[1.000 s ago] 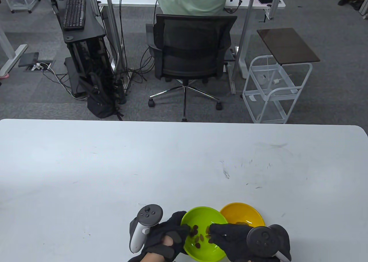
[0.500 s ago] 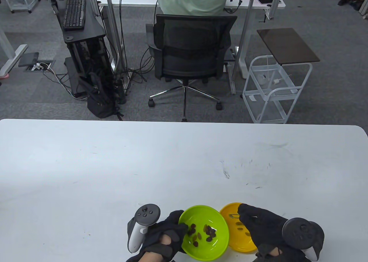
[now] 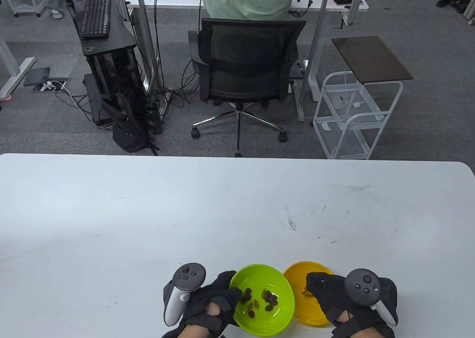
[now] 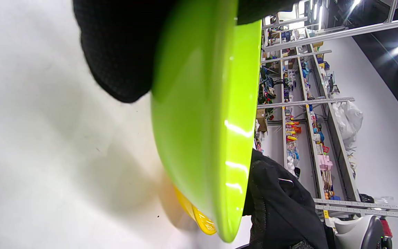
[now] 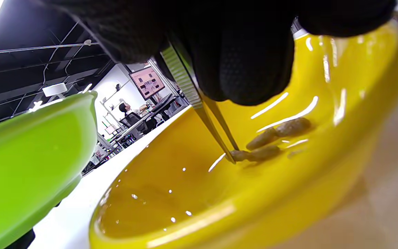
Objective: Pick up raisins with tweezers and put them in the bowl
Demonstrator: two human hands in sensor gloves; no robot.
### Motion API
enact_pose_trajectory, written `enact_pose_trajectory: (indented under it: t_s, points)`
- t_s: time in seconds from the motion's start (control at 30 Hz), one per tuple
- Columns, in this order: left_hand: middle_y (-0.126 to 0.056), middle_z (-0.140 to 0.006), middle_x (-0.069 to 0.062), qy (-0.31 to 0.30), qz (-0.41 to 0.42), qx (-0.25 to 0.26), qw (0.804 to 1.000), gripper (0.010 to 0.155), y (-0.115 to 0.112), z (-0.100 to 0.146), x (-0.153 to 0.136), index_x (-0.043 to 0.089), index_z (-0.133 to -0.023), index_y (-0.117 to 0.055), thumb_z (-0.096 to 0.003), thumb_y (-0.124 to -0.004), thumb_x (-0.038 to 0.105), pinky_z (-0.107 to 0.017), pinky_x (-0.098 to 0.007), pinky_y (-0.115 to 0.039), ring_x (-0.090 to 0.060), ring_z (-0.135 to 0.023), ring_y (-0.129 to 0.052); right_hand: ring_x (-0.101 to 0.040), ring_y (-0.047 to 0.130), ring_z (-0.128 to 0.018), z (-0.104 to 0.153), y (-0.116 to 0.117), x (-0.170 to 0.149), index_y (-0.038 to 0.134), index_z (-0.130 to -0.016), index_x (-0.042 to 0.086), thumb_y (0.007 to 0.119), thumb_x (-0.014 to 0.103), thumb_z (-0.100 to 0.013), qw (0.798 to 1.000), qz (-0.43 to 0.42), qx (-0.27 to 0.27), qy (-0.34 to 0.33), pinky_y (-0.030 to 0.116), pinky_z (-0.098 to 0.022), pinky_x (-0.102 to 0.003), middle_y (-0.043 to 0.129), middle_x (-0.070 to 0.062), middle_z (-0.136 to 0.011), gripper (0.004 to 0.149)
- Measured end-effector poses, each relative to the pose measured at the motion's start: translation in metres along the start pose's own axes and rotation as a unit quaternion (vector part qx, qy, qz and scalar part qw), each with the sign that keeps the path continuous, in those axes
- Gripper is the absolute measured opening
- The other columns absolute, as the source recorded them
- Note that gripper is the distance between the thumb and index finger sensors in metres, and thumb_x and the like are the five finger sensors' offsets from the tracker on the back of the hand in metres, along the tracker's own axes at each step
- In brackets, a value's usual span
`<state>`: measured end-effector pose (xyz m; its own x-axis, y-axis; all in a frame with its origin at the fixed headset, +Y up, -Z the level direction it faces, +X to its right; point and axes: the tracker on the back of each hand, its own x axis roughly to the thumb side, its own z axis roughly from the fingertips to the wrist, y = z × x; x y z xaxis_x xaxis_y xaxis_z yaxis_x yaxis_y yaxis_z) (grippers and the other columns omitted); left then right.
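A green bowl [image 3: 259, 267] near the table's front edge holds several raisins [image 3: 259, 301]. My left hand [image 3: 228, 297] grips its left rim, with fingers under the bowl's wall in the left wrist view [image 4: 123, 52]. A yellow bowl [image 3: 302, 269] stands touching it on the right and holds three raisins [image 5: 278, 133]. My right hand [image 3: 313, 286] is over the yellow bowl and pinches metal tweezers [image 5: 202, 110]. Their tips are together on the end of a raisin [image 5: 250, 155] at the bowl's bottom.
The white table [image 3: 185, 212] stretches away beyond the bowls, with scuff marks [image 3: 326, 212] at the right. An office chair [image 3: 246, 67] and a white wire cart [image 3: 352, 115] stand on the floor past the far edge.
My right hand has moved with the tweezers from the green bowl to the yellow bowl, and its tips now reach the bottom. My left hand keeps its hold on the green bowl.
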<state>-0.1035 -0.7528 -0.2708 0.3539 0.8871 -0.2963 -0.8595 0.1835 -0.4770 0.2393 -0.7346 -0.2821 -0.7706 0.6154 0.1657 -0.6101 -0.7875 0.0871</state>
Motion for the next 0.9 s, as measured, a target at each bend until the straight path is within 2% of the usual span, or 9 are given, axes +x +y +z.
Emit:
enact_pose_trajectory:
  t_s: [0.17,0.37,0.4,0.5,0.63,0.9]
  points:
    - [-0.064,-0.105,-0.016,0.0,0.0,0.001,1.0,0.065,0.0,0.0,0.0,0.011,-0.11,-0.044,-0.0515,-0.067,0.03,-0.042,-0.033,-0.099,-0.039,-0.076,-0.1,-0.028,0.105,-0.047,0.002,-0.007,0.0,0.093,-0.08,0.023,0.086,0.044,-0.049,1.0,-0.027,-0.012,-0.005,0.084,-0.031,-0.048,0.095,-0.007,-0.072,0.038]
    - [-0.064,-0.105,-0.016,0.001,-0.002,0.001,1.0,0.065,-0.001,0.0,0.0,0.011,-0.11,-0.044,-0.0515,-0.067,0.03,-0.043,-0.033,-0.099,-0.039,-0.076,-0.1,-0.029,0.103,-0.049,0.013,-0.03,0.019,0.091,-0.081,0.026,0.086,0.043,-0.05,0.992,-0.084,-0.072,-0.053,0.084,-0.032,-0.048,0.094,-0.006,-0.074,0.036]
    - [-0.064,-0.105,-0.016,0.002,-0.002,-0.001,1.0,0.065,-0.001,-0.001,0.0,0.011,-0.11,-0.044,-0.0515,-0.067,0.03,-0.043,-0.033,-0.099,-0.039,-0.076,-0.1,-0.029,0.103,-0.049,0.015,-0.032,0.022,0.091,-0.083,0.02,0.086,0.043,-0.05,0.991,-0.098,-0.073,-0.061,0.084,-0.033,-0.048,0.093,-0.006,-0.075,0.041]
    - [-0.064,-0.105,-0.016,0.003,-0.007,-0.004,1.0,0.065,-0.002,-0.001,0.0,0.011,-0.11,-0.044,-0.0515,-0.067,0.03,-0.043,-0.033,-0.098,-0.039,-0.076,-0.1,-0.029,0.103,-0.05,0.019,-0.037,0.032,0.091,-0.083,0.02,0.086,0.042,-0.05,0.985,-0.122,-0.08,-0.095,0.084,-0.033,-0.048,0.093,-0.006,-0.075,0.041]
    - [-0.064,-0.105,-0.015,0.001,-0.007,-0.008,1.0,0.065,-0.004,-0.001,0.001,0.012,-0.11,-0.044,-0.0515,-0.067,0.03,-0.043,-0.033,-0.098,-0.039,-0.076,-0.1,-0.029,0.103,-0.051,0.021,-0.029,0.05,0.09,-0.084,0.02,0.086,0.042,-0.05,0.983,-0.121,-0.052,-0.127,0.083,-0.034,-0.049,0.092,-0.006,-0.077,0.041]
    - [-0.064,-0.105,-0.015,-0.001,-0.012,-0.015,1.0,0.065,-0.007,-0.002,0.002,0.012,-0.11,-0.044,-0.0516,-0.066,0.03,-0.043,-0.033,-0.098,-0.039,-0.076,-0.1,-0.03,0.102,-0.055,0.024,0.0,0.08,0.089,-0.086,0.022,0.086,0.039,-0.05,0.984,-0.053,0.006,-0.172,0.083,-0.035,-0.05,0.091,-0.005,-0.08,0.04]
